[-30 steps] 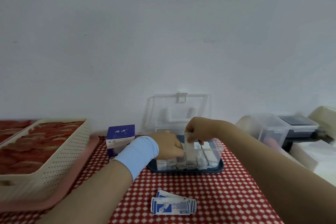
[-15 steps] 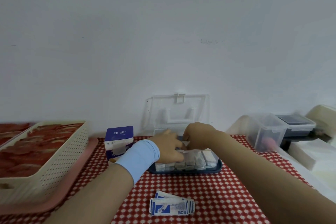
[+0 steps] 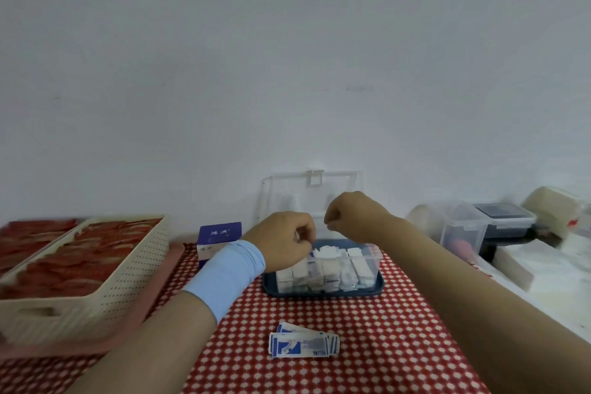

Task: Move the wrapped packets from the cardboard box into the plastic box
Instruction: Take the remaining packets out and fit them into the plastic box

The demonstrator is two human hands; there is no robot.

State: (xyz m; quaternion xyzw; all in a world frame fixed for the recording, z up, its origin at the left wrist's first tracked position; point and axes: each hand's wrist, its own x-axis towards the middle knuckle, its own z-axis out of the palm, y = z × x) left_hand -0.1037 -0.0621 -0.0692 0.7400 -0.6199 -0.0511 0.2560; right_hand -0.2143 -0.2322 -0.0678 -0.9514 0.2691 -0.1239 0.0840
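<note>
A person's left hand (image 3: 284,245) and right hand (image 3: 353,217), both curled, hover over the open plastic box (image 3: 379,257), which is packed with upright packets (image 3: 329,272). The right hand seems empty; the left, I cannot tell. Loose packets (image 3: 303,342) lie on the counter (image 3: 367,329). They are best slid in upright, gently.

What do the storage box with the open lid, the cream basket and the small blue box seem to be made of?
Storage box: clear glossy plastic walls; packets show through. Cream basket: probably moulded matte plastic, given its regular holes. Small blue box: likely printed cardboard, with sharp flat faces.
</note>
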